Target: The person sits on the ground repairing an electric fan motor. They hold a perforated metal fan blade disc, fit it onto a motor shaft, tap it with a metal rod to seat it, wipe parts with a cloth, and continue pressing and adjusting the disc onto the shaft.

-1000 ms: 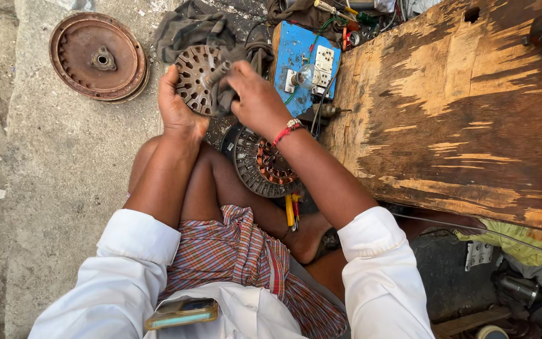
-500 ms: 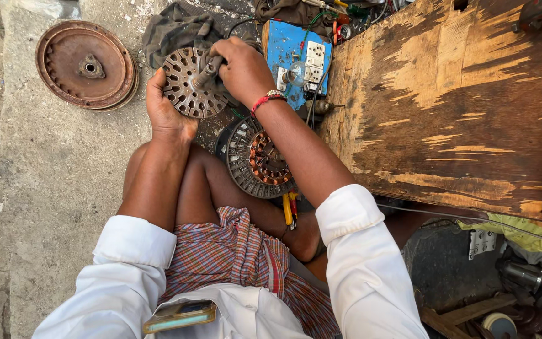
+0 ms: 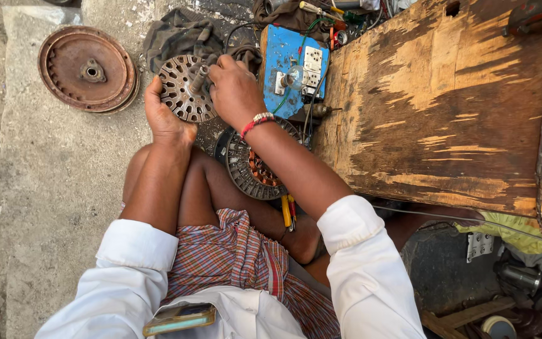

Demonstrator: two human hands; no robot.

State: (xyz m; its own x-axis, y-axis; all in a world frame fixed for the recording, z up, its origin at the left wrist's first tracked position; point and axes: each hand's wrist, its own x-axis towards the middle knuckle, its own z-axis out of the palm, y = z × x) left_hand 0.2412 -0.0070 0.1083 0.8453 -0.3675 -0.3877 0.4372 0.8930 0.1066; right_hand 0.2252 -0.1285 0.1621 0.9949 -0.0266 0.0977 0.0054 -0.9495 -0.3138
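My left hand (image 3: 165, 118) holds a round slotted metal motor core (image 3: 182, 94) by its lower left edge, above my knees. My right hand (image 3: 236, 91) rests on the core's right side, its fingers closed around the short shaft (image 3: 199, 78) at the centre. A red and white band sits on that wrist. Below my right forearm lies a second round motor part (image 3: 251, 168) with copper windings, on the ground between my legs.
A rusty round cover (image 3: 86, 69) lies on the concrete at upper left. A blue switch board (image 3: 293, 69) with sockets, a bulb and wires sits beside a worn wooden bench (image 3: 446, 107). A dark cloth (image 3: 177, 34) lies behind the core; a screwdriver (image 3: 287, 210) by my leg.
Both hands with the slotted core have stayed together near the blue board; my right hand has shifted its hold on the centre shaft while the view moved slightly.
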